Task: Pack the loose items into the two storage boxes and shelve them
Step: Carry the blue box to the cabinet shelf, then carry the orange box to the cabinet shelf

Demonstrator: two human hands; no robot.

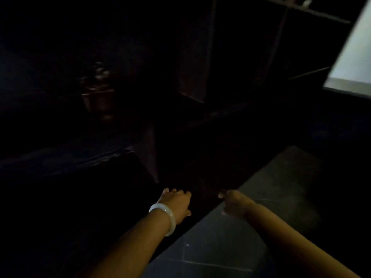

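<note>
The frame is very dark. The storage boxes can't be made out for sure: a big black mass (200,167) sits just ahead of both hands, w/ no visible rim or lid, so I can't tell if it's a box.

Left hand (176,203), w/ a pale white smooth bangle (163,217) on the wrist, reaches fwd, fingers bent over the near edge of that black mass. It seems to touch it, but the grip is lost in shadow, so I can't tell whether it's clamped. Right hand (232,203) is near it on the right, apart from the left w/ a dark gap between; fingers curled, blurred, and whether they hold anything is unclear.

Below and right of the hands is a grey tiled floor strip (230,237), running diagonally up-right, bare where it's lit. This is the only open room that shows.

Further out is a dark reddish-brown wooden shelf unit (192,87) w/ upright panels and thin pale edges. Some brownish blurred items (98,91) sit in a left compartment, too dim to ID. At the top-right corner of the view is a bright white slanted panel (353,57) w/ a greyish lower edge.
</note>
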